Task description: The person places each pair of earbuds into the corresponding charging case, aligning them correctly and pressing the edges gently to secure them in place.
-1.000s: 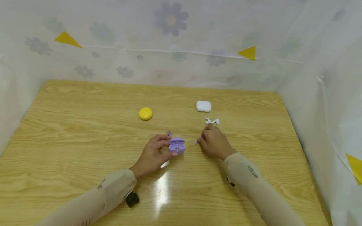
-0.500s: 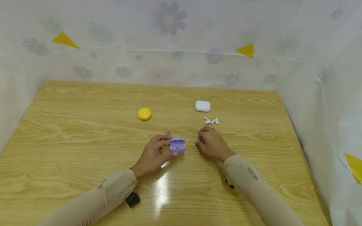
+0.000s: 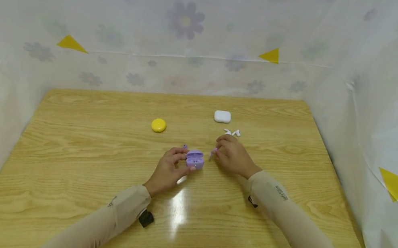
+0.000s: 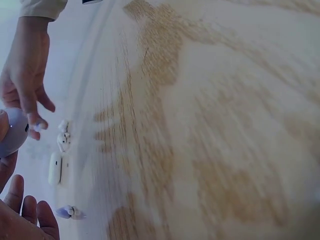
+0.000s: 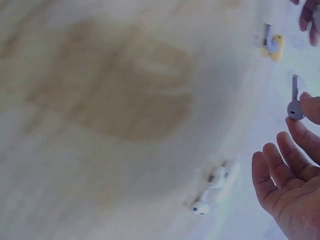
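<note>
My left hand (image 3: 168,171) grips a small purple earbud case (image 3: 195,162) with its lid raised, thumb on the front and fingers behind. In the left wrist view only part of that purple case (image 4: 15,132) shows at the left edge. To its right, my right hand (image 3: 233,156) pinches one purple earbud (image 5: 295,107) by its rounded head between thumb and index finger. The stem sticks out away from the palm, and the other fingers are loosely bent. A second purple earbud (image 3: 185,146) lies on the table just beyond the left fingertips.
Behind the right hand lie two white earbuds (image 3: 233,133), with a white case (image 3: 223,116) beyond them. A round yellow case (image 3: 158,125) stands back left on the wooden table (image 3: 89,161). Pale flowered sheeting (image 3: 181,69) encloses the back and sides.
My right hand has shifted slightly left toward the purple case, and the earbud in it has turned to show more of its stem. The left hand keeps its hold on the case.
</note>
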Demonstrator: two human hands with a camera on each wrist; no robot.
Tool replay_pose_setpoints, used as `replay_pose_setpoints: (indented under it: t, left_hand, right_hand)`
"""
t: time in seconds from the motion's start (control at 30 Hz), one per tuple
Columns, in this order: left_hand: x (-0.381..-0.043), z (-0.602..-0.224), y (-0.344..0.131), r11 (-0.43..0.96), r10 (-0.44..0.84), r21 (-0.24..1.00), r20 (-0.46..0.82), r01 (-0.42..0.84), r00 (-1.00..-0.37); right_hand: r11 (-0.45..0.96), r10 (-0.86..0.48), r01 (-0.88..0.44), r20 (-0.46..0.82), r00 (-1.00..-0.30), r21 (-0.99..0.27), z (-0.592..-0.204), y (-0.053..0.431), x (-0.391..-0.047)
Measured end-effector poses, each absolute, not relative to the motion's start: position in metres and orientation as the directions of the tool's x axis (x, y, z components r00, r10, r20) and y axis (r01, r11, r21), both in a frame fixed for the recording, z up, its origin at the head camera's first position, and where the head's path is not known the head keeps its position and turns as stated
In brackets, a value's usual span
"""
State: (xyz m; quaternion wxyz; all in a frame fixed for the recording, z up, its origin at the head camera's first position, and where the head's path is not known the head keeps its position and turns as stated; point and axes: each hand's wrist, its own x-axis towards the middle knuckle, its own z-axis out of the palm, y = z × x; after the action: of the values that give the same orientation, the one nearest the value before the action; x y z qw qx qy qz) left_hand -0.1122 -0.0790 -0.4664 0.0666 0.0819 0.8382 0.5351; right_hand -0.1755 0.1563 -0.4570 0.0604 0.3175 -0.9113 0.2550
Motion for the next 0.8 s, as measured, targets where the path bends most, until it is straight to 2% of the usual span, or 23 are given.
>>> replay_pose_setpoints:
  t: [0.33,0.6,0.8]
  left_hand:
    - [-0.116,-0.465,-0.08,0.402,0.22,0.914,-0.029,0.064,-0.975]
    - [-0.12,-0.461,-0.08,0.416,0.22,0.904,0.007,0.101,-0.975]
    - [-0.122,-0.459,-0.079,0.419,0.231,0.898,0.036,0.133,-0.972]
  right_hand:
    - [0.54,-0.529,-0.671,0.415,-0.74,-0.509,-0.429,0.149,-0.172]
    - [0.453,-0.597,-0.747,0.457,-0.659,-0.486,-0.411,0.139,-0.164]
    - [0.482,-0.63,-0.768,0.443,-0.638,-0.422,-0.407,0.135,-0.161]
